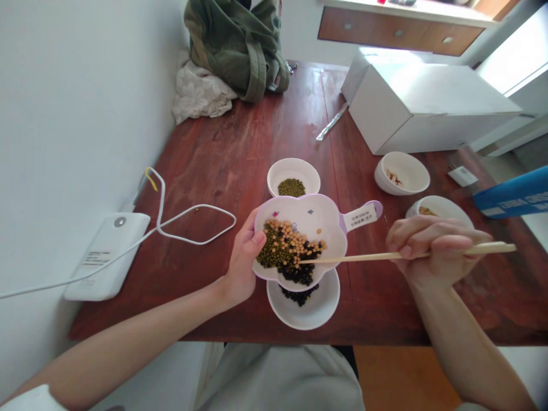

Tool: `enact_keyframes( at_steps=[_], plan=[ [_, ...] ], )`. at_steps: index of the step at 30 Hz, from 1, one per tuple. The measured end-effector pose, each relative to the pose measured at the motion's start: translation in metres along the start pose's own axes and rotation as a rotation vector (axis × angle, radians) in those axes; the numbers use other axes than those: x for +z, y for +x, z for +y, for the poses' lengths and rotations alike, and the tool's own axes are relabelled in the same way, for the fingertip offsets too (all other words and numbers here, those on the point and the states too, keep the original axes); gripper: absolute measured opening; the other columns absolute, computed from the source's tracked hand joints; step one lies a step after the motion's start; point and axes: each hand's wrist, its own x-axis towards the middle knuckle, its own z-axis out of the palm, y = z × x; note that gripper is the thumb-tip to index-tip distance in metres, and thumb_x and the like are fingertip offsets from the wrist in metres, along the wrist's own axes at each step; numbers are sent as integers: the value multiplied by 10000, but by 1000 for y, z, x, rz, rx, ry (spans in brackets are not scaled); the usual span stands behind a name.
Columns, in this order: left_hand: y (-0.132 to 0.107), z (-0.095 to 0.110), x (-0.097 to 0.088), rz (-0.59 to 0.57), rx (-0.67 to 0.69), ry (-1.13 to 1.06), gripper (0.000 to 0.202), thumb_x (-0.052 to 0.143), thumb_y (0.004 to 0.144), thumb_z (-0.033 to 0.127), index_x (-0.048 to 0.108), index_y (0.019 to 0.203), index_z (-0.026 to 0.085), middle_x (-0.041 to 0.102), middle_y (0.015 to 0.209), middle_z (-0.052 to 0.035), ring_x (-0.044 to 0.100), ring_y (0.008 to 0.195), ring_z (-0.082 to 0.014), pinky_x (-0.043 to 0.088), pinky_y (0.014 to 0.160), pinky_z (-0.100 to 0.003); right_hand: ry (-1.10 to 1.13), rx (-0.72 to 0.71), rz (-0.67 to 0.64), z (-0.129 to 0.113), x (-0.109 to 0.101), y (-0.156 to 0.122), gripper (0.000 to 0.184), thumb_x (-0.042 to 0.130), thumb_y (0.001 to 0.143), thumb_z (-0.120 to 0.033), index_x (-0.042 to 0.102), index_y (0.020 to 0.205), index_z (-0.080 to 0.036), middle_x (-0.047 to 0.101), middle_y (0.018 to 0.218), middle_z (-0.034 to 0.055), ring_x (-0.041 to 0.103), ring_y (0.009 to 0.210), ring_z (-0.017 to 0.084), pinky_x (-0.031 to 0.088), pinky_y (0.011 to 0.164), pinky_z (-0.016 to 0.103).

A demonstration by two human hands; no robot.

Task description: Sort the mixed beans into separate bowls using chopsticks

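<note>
We've got a plain pale wall [85, 85] along the left, meeting a dk reddish-brn wood tabletop [244, 148] w/ visible grain & a thin seam running near to far, just right of ctr. At the far end we see a lt-colored wall [306, 28] and, farther right, a drawer unit [377, 28] w/ brn wood fronts, small knobs & a whitish top. Far right, a v. bright panel [520, 60] is blown out; we can't tell window vs. door. Below the tabletop's near edge, toward the right, there's an orange-tan surface [398, 377], poss. floor.
</note>
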Motion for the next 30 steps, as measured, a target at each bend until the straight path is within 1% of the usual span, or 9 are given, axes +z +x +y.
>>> enact_keyframes(
  at_steps=[3,6,9,11,15,18,22,26,30],
  plan=[
    [0,0,0,8,4,0,514,803,980,562,813,1366,222,863,1302,-118,771,1341,-409,619,1167,-524,-50,-29,-95,-10,1,2,603,815,1085,-595,785,615,-217,666,508,23,576,366,167,402,336,324],
    [0,-1,-2,2,15,10,559,798,982,592,813,1388,208,873,1233,-118,779,1314,-402,617,1166,-519,-55,-27,-155,-14,4,3,605,823,1080,-593,782,626,-195,682,522,33,599,385,167,440,365,303],
    [0,-3,-4,5,11,32,560,804,981,599,827,1396,223,876,1146,-93,795,1257,-379,626,1148,-492,-27,41,-146,-13,6,2,583,848,1068,-565,772,631,-187,689,541,43,604,416,171,447,384,295],
    [-1,-3,-5,18,-2,44,548,811,977,599,839,1389,240,876,1124,-83,805,1209,-365,642,1111,-469,-16,90,-148,-13,6,2,553,847,1074,-539,785,651,-188,699,564,49,602,425,172,440,375,294],
    [-1,-2,-5,41,-34,56,561,840,946,611,851,1374,249,876,1133,-83,812,1139,-353,662,1041,-444,-16,163,-156,-14,5,2,550,855,1061,-559,796,663,-184,707,594,63,585,415,165,391,330,287],
    [-2,-1,-5,35,-41,46,582,846,942,615,848,1381,233,876,1137,-88,812,1120,-349,661,1027,-443,7,171,-158,-16,6,5,577,845,1064,-573,783,643,-184,691,572,61,574,398,160,367,310,280],
    [-1,-1,-5,20,-28,11,572,867,938,595,853,1376,227,878,1153,-75,809,1108,-316,649,1021,-402,21,209,-186,-17,7,10,581,860,1044,-602,797,654,-175,706,587,65,562,383,147,364,303,276],
    [0,-1,-5,14,-47,-4,616,849,951,612,835,1426,220,883,1135,-90,817,1140,-358,642,1076,-469,44,215,-215,-16,6,13,589,861,1041,-609,798,654,-169,705,586,67,568,383,146,376,305,272],
    [1,0,-3,9,-63,-22,614,849,952,602,837,1432,218,890,1119,-88,828,1134,-362,643,1091,-485,30,237,-183,-14,2,11,597,862,1030,-636,789,650,-181,689,581,62,561,382,149,361,301,281]
  ],
)
